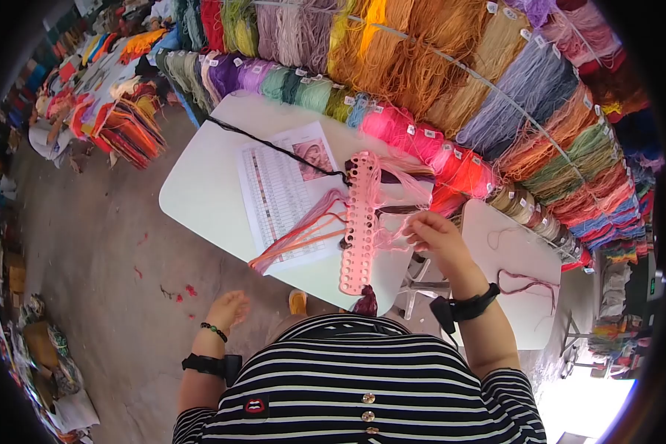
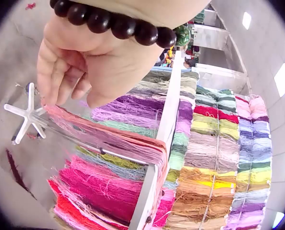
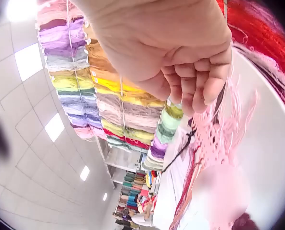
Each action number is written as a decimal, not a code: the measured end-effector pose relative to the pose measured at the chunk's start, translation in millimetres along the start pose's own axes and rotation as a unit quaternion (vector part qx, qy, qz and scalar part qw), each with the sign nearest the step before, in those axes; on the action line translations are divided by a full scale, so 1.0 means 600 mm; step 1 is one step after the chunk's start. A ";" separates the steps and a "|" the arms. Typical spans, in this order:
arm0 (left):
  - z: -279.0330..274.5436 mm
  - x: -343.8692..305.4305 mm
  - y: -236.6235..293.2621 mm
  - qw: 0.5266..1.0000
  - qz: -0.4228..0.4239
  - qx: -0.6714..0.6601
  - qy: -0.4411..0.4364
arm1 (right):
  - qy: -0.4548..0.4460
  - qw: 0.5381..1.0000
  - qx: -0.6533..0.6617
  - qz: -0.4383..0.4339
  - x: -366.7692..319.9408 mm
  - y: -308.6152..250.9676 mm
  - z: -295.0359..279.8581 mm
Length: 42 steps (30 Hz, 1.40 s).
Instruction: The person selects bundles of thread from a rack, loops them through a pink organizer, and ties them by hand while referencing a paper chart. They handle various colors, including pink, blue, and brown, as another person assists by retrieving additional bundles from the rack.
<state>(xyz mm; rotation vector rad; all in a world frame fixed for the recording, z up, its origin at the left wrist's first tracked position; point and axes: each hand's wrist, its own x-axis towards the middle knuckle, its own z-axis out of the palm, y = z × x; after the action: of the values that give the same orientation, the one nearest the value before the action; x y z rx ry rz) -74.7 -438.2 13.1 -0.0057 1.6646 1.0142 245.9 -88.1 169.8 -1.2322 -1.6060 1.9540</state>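
Note:
A pink strip-shaped thread organizer (image 1: 360,229) with rows of holes lies on a white table (image 1: 200,192), partly over a printed colour chart (image 1: 281,196). Pink and orange thread lengths (image 1: 296,237) hang from its left side. My right hand (image 1: 419,224) is just right of the organizer and pinches a thin pink thread (image 1: 399,189) that runs from it. In the right wrist view its fingers (image 3: 200,93) are curled above the organizer (image 3: 214,139). My left hand (image 1: 229,307) hangs beside my body below the table edge, its fingers (image 2: 61,86) loose and holding nothing.
Racks of coloured thread skeins (image 1: 496,96) fill the wall beyond the table. A black thread (image 1: 274,148) crosses the chart. A second white table (image 1: 518,244) at the right carries a dark red thread (image 1: 529,281). More skein piles (image 1: 126,126) lie on the floor at the left.

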 end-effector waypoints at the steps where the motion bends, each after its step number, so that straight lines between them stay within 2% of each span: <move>1: 0.003 -0.002 0.001 1.000 0.015 -0.017 0.001 | 0.024 1.000 0.007 0.000 -0.009 0.004 -0.018; 8: 0.016 -0.028 0.074 0.977 0.192 -0.048 0.077 | 0.136 0.991 -0.009 -0.005 -0.075 0.040 -0.103; 12: 0.029 -0.066 0.112 0.968 0.223 -0.057 0.104 | 0.180 0.984 0.010 -0.010 -0.107 0.061 -0.123; 19: 0.049 -0.089 0.108 0.967 0.226 -0.052 0.103 | 0.261 0.964 0.044 0.002 -0.166 0.107 -0.192; 22: 0.057 -0.088 0.107 0.967 0.227 -0.061 0.098 | 0.315 0.948 -0.035 -0.001 -0.182 0.140 -0.226; 24: 0.063 -0.088 0.108 0.967 0.227 -0.065 0.097 | 0.351 0.932 -0.090 -0.007 -0.189 0.158 -0.244; 27: 0.070 -0.088 0.106 0.967 0.228 -0.069 0.091 | 0.385 0.874 -0.286 -0.081 -0.197 0.187 -0.270; 28: 0.072 -0.088 0.104 0.966 0.230 -0.071 0.091 | 0.417 0.818 -0.382 -0.100 -0.197 0.193 -0.276; 30: 0.074 -0.086 0.097 0.966 0.233 -0.075 0.087 | 0.464 0.676 -0.556 -0.135 -0.199 0.181 -0.261; 33: 0.073 -0.087 0.085 0.966 0.235 -0.074 0.084 | 0.437 0.702 -0.556 -0.086 -0.184 0.209 -0.288; 36: 0.078 -0.091 0.082 0.965 0.233 -0.073 0.091 | 0.422 0.693 -0.581 -0.066 -0.173 0.225 -0.299; 42: 0.082 -0.099 0.078 0.965 0.231 -0.067 0.106 | 0.431 0.676 -0.592 -0.080 -0.165 0.219 -0.301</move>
<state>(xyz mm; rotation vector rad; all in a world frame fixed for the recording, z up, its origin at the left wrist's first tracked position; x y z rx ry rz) -36.4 -407.0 89.1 0.1988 1.8317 1.5214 477.2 -85.5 91.7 -1.8336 -2.1541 -0.1983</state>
